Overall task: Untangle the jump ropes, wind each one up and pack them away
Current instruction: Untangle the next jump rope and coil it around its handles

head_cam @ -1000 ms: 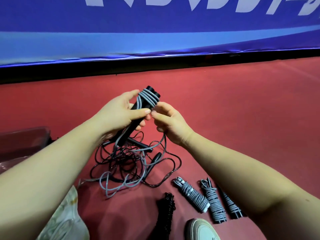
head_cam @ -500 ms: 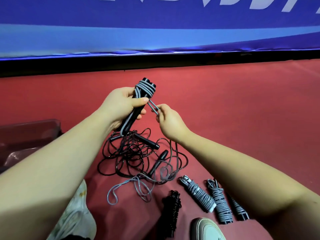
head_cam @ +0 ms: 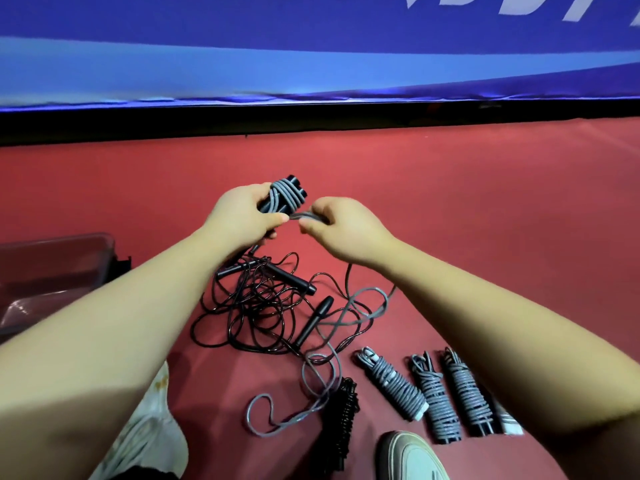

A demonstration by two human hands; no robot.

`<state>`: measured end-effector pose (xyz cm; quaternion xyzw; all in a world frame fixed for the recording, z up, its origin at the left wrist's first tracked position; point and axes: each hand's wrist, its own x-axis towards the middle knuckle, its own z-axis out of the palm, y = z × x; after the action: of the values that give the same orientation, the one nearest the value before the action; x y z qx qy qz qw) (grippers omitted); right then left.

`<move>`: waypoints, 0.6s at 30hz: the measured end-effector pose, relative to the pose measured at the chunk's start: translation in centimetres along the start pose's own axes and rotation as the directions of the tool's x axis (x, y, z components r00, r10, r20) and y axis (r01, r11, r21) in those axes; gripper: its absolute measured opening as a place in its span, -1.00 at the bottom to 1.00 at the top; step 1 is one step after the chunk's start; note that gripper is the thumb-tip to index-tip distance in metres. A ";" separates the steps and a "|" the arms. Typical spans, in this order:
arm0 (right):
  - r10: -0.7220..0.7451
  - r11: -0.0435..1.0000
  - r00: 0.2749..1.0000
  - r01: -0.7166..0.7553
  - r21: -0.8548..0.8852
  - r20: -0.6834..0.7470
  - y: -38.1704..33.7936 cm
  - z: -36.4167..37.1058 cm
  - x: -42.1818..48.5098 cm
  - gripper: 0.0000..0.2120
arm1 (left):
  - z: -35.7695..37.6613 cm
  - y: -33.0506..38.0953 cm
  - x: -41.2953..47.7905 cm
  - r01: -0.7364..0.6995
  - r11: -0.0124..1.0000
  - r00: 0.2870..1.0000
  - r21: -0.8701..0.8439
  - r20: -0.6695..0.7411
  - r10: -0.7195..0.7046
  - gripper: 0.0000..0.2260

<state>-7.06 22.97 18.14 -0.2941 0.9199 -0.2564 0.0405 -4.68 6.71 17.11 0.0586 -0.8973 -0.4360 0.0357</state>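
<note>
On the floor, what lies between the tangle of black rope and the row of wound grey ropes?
In the head view, between the black tangle and the wound grey ropes lie loose loops of grey cord on the red floor.

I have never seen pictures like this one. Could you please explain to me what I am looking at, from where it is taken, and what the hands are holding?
The picture comes from a camera worn on a person's head, looking forward and down. There is no machine, only two bare hands. The left hand holds a pair of black handles with grey rope wound around them. The right hand pinches the loose grey rope beside them. On the red floor below lies a tangle of thin black rope with loose handles. Nearer the person lie grey wound bundles and one black bundle. A shoe shows at the bottom.
</note>
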 end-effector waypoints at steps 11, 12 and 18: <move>-0.173 0.889 0.983 0.182 -0.421 0.060 1.2 -2.8 1.2 -0.62 | 2.3 1.2 -1.5 -0.188 0.880 0.949 0.435 0.312 0.048 -0.75; -0.171 0.900 0.982 0.187 -0.395 0.074 1.6 -2.9 1.3 -0.60 | 2.3 1.3 -1.6 -0.204 0.880 0.938 0.430 0.342 0.050 -0.78; -0.440 0.861 0.893 0.450 -0.236 0.097 3.2 -3.2 0.9 -0.62 | 2.5 1.8 -3.0 -0.288 0.906 0.824 0.310 0.563 0.069 -0.67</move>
<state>-10.20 26.11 19.34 -0.5060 0.8512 -0.1338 -0.0390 -2.09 10.13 16.94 -0.1463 -0.9394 -0.2460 -0.1887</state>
